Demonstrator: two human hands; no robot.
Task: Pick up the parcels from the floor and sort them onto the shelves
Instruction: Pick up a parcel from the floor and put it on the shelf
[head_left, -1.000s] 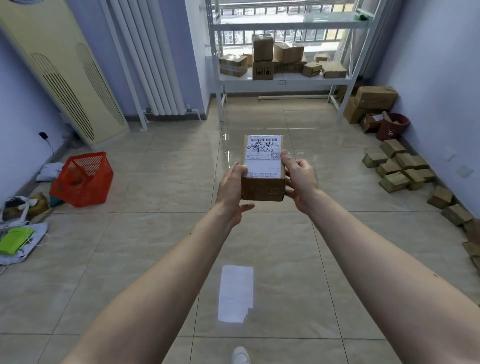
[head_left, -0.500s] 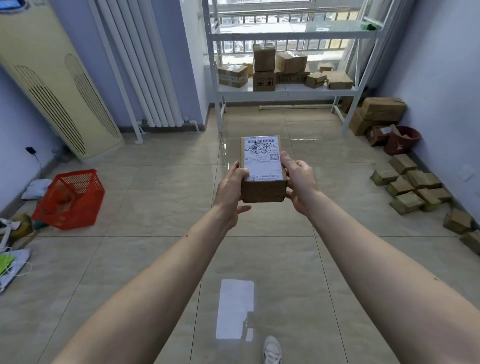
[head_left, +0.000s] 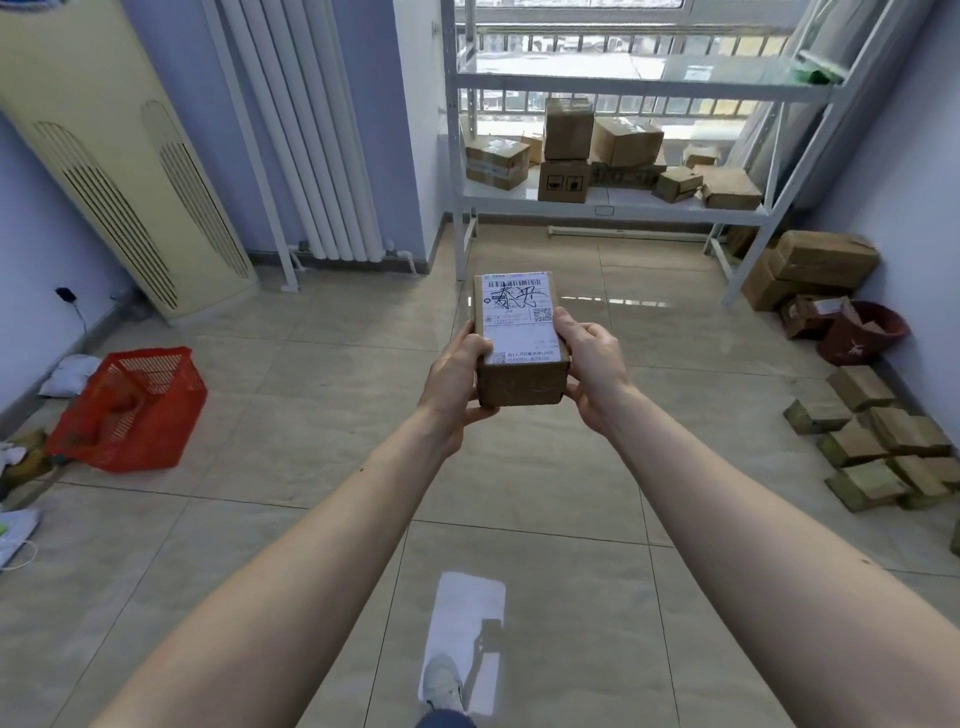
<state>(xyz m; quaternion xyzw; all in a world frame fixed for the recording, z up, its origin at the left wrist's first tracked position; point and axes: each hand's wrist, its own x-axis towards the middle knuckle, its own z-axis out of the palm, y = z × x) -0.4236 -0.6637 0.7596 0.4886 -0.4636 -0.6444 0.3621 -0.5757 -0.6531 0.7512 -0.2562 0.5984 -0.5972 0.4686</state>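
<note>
A small brown cardboard parcel (head_left: 519, 338) with a white shipping label on top is held out in front of me at chest height. My left hand (head_left: 457, 379) grips its left side and my right hand (head_left: 589, 358) grips its right side. Straight ahead stands a white metal shelf unit (head_left: 613, 208) by the window, its lower shelf carrying several brown parcels (head_left: 569, 130). More small parcels (head_left: 878, 447) lie in a cluster on the floor by the right wall.
A red plastic basket (head_left: 130, 410) lies on the floor at left, near a cream standing air conditioner (head_left: 119, 156) and a white radiator (head_left: 311, 130). Larger boxes (head_left: 815, 265) and a dark red bin (head_left: 862, 332) sit right of the shelf. My shoe (head_left: 441, 686) shows below.
I have walked forward: the shelf unit has come closer and larger, and the basket and floor parcels have slid toward me. Both hands keep the same hold on the parcel.
</note>
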